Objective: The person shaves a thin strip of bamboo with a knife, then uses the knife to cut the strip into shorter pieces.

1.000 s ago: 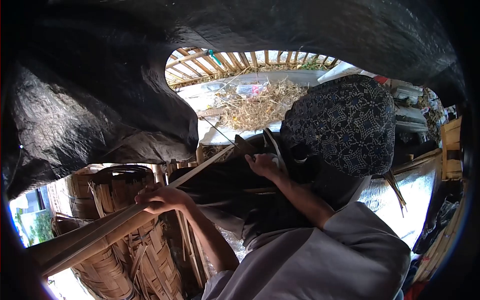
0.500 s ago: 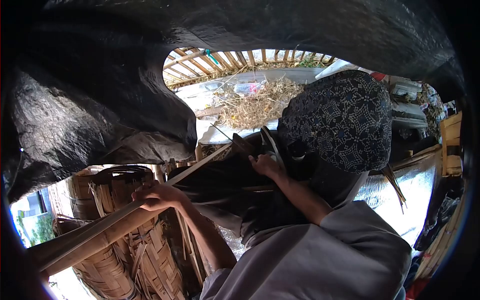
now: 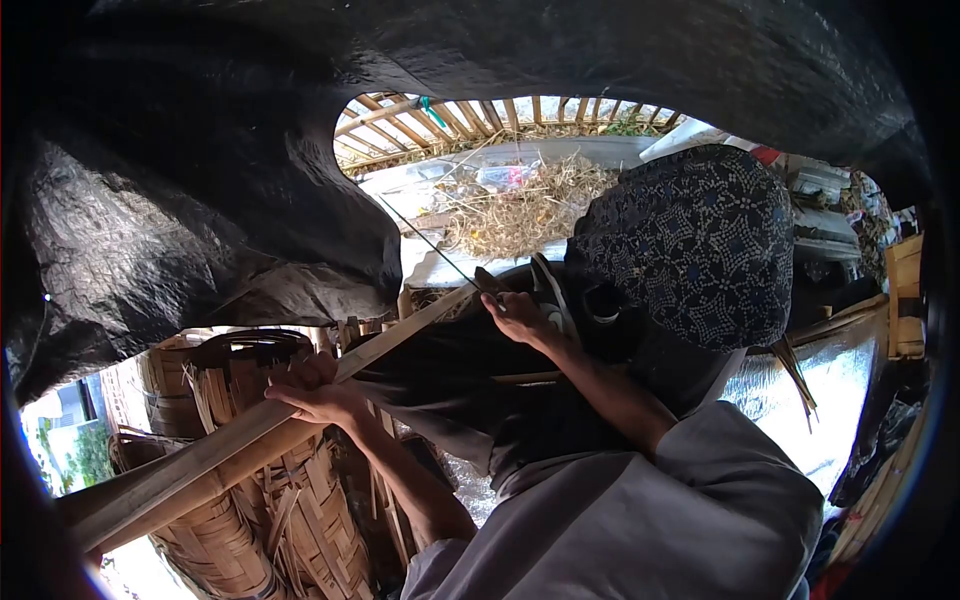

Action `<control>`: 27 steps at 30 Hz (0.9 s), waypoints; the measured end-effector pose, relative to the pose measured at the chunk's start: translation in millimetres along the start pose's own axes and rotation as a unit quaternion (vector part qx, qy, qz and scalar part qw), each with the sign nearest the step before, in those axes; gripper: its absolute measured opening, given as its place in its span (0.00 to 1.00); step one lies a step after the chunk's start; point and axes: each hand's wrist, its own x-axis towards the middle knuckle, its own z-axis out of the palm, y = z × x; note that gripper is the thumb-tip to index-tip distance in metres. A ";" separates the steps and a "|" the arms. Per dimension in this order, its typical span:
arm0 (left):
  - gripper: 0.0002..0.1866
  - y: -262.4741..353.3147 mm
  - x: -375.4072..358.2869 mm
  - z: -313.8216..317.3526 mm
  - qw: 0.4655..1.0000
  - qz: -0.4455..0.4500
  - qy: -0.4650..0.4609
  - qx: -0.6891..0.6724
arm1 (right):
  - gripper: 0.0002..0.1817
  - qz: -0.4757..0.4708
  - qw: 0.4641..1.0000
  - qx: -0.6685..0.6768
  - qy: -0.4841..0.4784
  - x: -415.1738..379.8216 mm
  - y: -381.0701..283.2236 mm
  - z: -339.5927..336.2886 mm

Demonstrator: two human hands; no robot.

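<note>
A long pale bamboo strip (image 3: 400, 340) slants from the lower left up to the middle of the view. My left hand (image 3: 312, 392) is closed around it partway along, fingers curled over its edge. At the strip's upper end, my right hand (image 3: 520, 318) is closed, fingertips pressed together at the lower end of a thin dark strip (image 3: 425, 238). Whether that thin piece is a blade or a sliver cannot be made out. A small brown piece (image 3: 488, 279) shows just above the right fingertips. Dark cloth (image 3: 440, 380) lies beneath both hands.
Woven bamboo baskets (image 3: 225, 530) stand at lower left beside a thicker bamboo pole (image 3: 235, 470). Black plastic sheeting (image 3: 200, 230) hangs overhead and left. A rounded dark patterned cloth (image 3: 690, 245) fills the right middle. Dry straw (image 3: 530, 205) lies beyond, before a slatted bamboo fence (image 3: 440, 120).
My right hand has moved slightly up and left, its fingers closing. The thin dark strip now shows longer, reaching farther up-left. The bamboo strip has turned, showing a broader face; my left hand stays on it.
</note>
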 end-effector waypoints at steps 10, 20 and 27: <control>0.24 2.1 1.6 -1.4 0.995 -0.016 -0.095 -0.026 | 0.21 0.090 0.989 0.018 -0.118 -7.9 -4.3 -9.1; 0.24 0.0 2.2 -3.7 0.996 -0.018 -0.086 0.010 | 0.30 0.316 0.930 0.065 -0.174 10.4 -21.0 -43.2; 0.23 -2.8 3.6 -13.6 0.996 -0.033 -0.084 -0.022 | 0.28 0.229 0.957 0.129 -0.124 46.9 -35.9 -59.7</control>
